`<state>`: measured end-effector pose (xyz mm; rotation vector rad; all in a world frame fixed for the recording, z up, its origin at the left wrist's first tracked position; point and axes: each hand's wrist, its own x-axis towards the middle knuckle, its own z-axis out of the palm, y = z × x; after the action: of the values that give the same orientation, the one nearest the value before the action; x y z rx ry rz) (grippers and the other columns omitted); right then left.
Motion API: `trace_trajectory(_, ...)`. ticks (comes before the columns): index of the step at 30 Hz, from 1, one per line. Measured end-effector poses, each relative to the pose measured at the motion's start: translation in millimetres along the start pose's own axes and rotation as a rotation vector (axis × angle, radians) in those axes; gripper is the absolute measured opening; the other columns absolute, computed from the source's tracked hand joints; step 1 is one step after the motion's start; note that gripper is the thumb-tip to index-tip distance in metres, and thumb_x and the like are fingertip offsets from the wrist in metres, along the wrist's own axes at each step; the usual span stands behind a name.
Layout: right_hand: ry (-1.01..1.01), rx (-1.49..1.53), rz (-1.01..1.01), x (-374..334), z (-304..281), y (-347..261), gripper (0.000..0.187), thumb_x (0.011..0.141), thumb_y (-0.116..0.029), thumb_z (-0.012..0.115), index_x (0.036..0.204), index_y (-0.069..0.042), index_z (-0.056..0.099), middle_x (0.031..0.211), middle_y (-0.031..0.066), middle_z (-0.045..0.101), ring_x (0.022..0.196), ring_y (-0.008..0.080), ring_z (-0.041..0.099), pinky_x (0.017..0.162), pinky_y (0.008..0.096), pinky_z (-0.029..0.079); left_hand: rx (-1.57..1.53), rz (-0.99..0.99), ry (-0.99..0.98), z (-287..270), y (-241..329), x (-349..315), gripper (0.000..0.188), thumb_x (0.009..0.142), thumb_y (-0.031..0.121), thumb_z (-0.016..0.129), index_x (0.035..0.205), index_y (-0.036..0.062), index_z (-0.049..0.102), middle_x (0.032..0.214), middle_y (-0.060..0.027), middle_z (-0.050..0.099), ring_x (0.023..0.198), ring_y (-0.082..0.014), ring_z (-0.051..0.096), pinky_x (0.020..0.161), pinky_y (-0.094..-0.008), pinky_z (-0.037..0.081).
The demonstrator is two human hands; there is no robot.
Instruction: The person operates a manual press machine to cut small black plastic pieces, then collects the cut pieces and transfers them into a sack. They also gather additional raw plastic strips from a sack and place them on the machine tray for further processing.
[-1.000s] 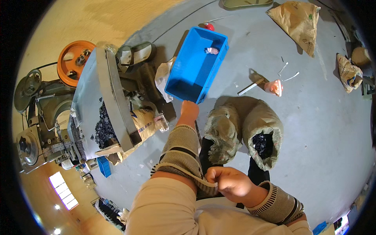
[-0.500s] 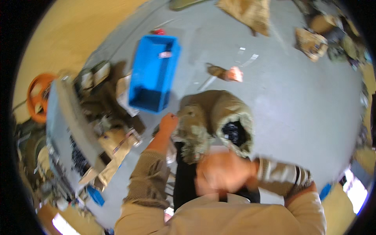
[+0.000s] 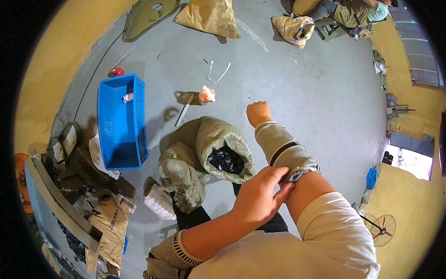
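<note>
The left hand point(image 3: 260, 193) is clamped, thumb against fingers, on the upper edge of the knitted right sleeve point(image 3: 281, 144), which sits around the right forearm just below the elbow; a second ago the right hand point(image 3: 259, 113) was pinching the left sleeve point(image 3: 169, 255). The right hand is now stretched forward, curled into a fist. Farther off, a paper sack point(image 3: 110, 228) at lower left carries blue lettering, and another paper sack point(image 3: 204, 18) beyond shows small dark print.
</note>
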<state>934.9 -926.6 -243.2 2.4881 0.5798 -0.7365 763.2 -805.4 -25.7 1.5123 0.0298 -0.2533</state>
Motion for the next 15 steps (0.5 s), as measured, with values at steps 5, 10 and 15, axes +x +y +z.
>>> trace_trajectory(5, -0.049, -0.205, -0.176, -3, 31, 4, 0.015, 0.085, -0.018, 0.055, 0.09, -0.01, 0.067, 0.094, 0.0059, 0.068, 0.094, 0.0224, 0.063, 0.077, 0.0357, 0.046, -0.648, -0.484, -0.386, 1, -20, -10, 0.031, 0.084, 0.008, 0.06, 0.113, -0.0026, 0.054, 0.097, -0.0033, 0.06, 0.081, -0.0069, 0.055, 0.075, -0.0222, 0.044)
trace_trajectory(10, -0.011, -0.475, -0.378, -21, 69, -10, 0.018, 0.084, -0.019, 0.056, 0.093, -0.01, 0.068, 0.096, 0.0064, 0.067, 0.092, 0.0245, 0.062, 0.077, 0.0396, 0.046, -0.878, -0.522, -0.401, -8, -3, 19, 0.032, 0.08, 0.006, 0.057, 0.111, -0.0017, 0.056, 0.092, -0.003, 0.061, 0.085, -0.0087, 0.054, 0.078, -0.0233, 0.042)
trace_trajectory(15, -0.071, 0.005, -0.238, -45, 116, -29, 0.023, 0.083, -0.026, 0.058, 0.096, -0.009, 0.068, 0.094, 0.0101, 0.068, 0.09, 0.0268, 0.063, 0.075, 0.043, 0.047, -0.426, -0.091, -0.512, 20, 54, 4, 0.012, 0.078, 0.005, 0.056, 0.089, 0.0029, 0.052, 0.064, -0.0074, 0.05, 0.061, -0.0111, 0.047, 0.056, -0.0278, 0.039)
